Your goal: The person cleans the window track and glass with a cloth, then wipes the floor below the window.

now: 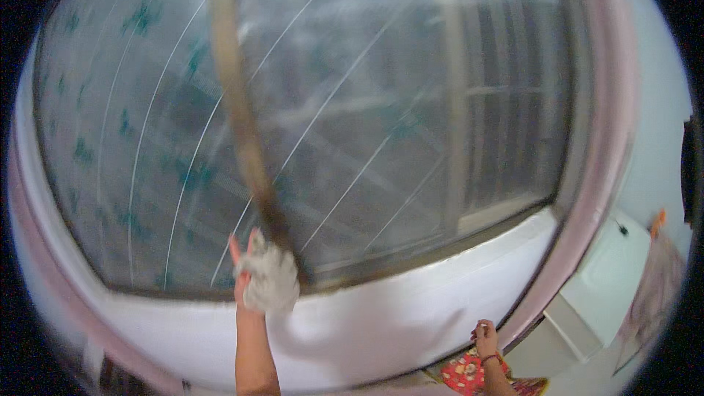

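A large window with patterned glass (330, 143) and a brown vertical frame bar (247, 143) fills most of the head view. My left hand (242, 269) holds a crumpled pale cloth (272, 280) at the foot of that bar, against the lower edge of the window. Its fingers are partly hidden by the cloth. At the lower right, my right hand (484, 335) hangs beside the outer edge of the white sill, with its fingers bent. Nothing plainly shows in it, though its grip is too small to make out. The picture is somewhat blurred.
A white window sill (429, 319) runs below the glass, edged by a pink border (605, 121). At the lower right are a pale box-like cabinet or appliance (605, 286), a red flowered cloth (462, 371) beneath my right hand and a hanging brownish cloth (654, 286).
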`<state>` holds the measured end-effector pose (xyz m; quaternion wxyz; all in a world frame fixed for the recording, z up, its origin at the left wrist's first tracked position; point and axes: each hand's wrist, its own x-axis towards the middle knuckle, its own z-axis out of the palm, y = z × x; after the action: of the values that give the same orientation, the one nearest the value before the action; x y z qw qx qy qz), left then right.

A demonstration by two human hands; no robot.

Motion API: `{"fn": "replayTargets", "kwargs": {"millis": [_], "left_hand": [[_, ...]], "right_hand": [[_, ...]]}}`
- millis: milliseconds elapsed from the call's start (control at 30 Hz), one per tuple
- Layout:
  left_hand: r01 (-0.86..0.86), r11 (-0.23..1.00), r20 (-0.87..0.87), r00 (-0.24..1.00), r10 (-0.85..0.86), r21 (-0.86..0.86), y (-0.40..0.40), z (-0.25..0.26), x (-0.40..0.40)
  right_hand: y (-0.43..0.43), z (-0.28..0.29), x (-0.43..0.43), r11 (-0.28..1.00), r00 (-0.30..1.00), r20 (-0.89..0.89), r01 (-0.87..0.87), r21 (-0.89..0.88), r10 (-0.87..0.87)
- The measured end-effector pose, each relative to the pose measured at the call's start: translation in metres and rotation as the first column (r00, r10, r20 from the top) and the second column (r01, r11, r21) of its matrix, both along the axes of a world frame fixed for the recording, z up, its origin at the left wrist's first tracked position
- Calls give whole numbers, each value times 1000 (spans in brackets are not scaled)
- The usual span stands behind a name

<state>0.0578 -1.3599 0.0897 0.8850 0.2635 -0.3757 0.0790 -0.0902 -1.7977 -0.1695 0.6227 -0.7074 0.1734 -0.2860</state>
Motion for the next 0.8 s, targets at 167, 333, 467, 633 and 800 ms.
{"fn": "replayTargets", "kwargs": {"millis": [167,333,467,633,800], "left_hand": [[-109,990,-188,974,123,85,-12,32,-16],[-157,982,-168,971,173,106,-27,42,-14],[-296,927,-49,948,315,230,-26,40,-10],[-330,843,-21,927,374,426,-28,53,-15],[-342,827,3,925,381,447,-35,56,-20]], "right_hand": [[33,3,-22,1000,1000,14,-2,-20,3],[34,-9,-53,991,991,-54,125,55,-123],[38,-8,-63,984,985,-21,174,41,-173],[28,-9,-57,986,988,-26,154,57,-153],[28,-22,-41,986,992,-11,128,107,-127]]}}
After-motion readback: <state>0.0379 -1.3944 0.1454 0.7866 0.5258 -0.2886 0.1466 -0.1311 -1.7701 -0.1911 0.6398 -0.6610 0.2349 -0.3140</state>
